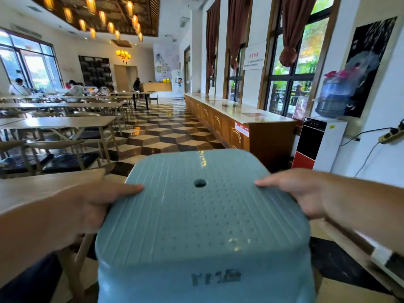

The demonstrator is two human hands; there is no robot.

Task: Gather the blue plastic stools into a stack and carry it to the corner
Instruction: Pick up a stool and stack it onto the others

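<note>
A blue plastic stool [203, 217] fills the lower middle of the head view, seat up, with a round hole in its top and dark marks on its near side. My left hand [87, 206] grips its left edge, thumb lying on the seat. My right hand [299, 191] grips the right edge the same way. The stool is held up in front of me; whatever lies under it is hidden, so I cannot tell whether more stools are stacked below.
Wooden tables [50, 189] and chairs [54, 154] stand at the left. A long wooden counter [251, 127] runs along the windows at right, with a water dispenser [317, 143] past its end. A checkered floor aisle [161, 132] runs ahead. People sit far back left.
</note>
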